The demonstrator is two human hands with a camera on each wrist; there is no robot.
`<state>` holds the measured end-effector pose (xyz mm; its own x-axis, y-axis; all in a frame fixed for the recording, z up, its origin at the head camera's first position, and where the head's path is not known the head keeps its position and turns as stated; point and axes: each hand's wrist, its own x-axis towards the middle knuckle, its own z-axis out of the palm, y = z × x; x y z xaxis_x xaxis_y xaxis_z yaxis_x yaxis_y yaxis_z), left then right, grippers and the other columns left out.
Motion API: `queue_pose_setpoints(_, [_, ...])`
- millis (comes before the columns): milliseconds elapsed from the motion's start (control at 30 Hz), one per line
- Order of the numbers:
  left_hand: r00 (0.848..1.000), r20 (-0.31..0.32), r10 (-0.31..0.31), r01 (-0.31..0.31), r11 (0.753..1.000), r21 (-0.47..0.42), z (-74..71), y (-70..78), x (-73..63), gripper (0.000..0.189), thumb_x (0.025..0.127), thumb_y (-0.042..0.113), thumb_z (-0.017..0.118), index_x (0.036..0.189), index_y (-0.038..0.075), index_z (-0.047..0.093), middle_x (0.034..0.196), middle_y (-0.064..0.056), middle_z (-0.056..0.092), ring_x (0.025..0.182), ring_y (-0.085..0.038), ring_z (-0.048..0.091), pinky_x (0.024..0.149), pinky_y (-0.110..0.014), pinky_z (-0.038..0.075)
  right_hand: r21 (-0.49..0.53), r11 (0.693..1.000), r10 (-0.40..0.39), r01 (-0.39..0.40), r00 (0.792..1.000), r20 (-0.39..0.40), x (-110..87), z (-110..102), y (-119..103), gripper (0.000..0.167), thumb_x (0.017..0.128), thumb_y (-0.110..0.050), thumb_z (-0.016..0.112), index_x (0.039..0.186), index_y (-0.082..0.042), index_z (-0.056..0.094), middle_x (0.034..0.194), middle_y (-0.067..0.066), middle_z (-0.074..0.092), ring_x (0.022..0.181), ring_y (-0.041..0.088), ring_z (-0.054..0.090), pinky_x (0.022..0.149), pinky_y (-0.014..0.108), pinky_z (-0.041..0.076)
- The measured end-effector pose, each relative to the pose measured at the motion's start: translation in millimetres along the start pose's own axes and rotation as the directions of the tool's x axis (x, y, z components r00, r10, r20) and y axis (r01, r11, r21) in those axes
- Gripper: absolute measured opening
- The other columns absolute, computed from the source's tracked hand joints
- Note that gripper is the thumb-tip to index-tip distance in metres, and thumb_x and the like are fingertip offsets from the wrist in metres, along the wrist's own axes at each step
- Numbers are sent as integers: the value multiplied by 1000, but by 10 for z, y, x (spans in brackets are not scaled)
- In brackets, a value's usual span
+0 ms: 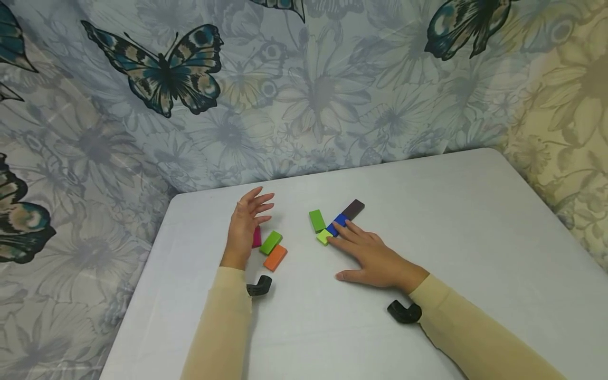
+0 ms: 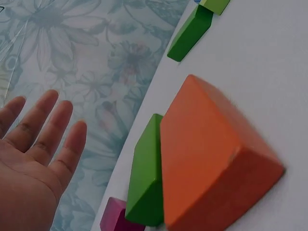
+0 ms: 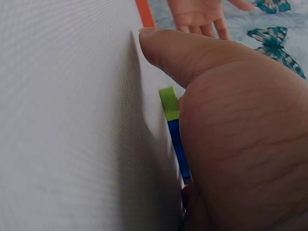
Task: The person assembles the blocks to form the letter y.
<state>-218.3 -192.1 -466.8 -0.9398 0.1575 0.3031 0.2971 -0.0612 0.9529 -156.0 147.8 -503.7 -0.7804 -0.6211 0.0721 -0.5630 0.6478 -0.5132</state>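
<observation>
My left hand [image 1: 244,227] is raised on its side with fingers spread, holding nothing. Partly hidden behind it is a magenta block [image 1: 257,237]. Close by lie a green block [image 1: 271,243] and an orange block [image 1: 275,258], which appear large in the left wrist view. My right hand [image 1: 375,259] reaches over the table with straight fingers, thumb apart. Its fingertips are at a blue block [image 1: 336,225] and a lime block [image 1: 324,237]; firm contact cannot be told. A dark brown block [image 1: 353,209] continues the slanting row beyond the blue one. Another green block [image 1: 317,221] leans away from the lime end.
All blocks lie on a white table [image 1: 304,327] whose far edge meets a wall covering [image 1: 323,95] with flowers and butterflies. A black curved piece [image 1: 259,285] sits at the left wrist, and a similar black piece [image 1: 405,312] at the right.
</observation>
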Motion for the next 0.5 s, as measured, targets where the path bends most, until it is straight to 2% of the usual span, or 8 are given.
queue_pose_setpoints(267, [998,-70,3,-3,1000,1,-262,10,-84,63,117,51,33,161,8,48,151,-22,60,137,-48,51,103,-54,46,0,1000,-7,7,1000,-10,-2,26,19,86,99,-61,74,170,-23,43,181,5,14,165,33,4,121,67,25])
queue_pose_setpoints(500, [997,-67,-40,44,997,66,-431,-22,-159,54,118,43,34,161,13,50,152,-18,60,138,-41,52,108,-58,43,-3,1000,-9,9,1000,-14,-7,32,29,87,98,-61,75,170,-23,43,181,5,15,165,34,5,121,67,25])
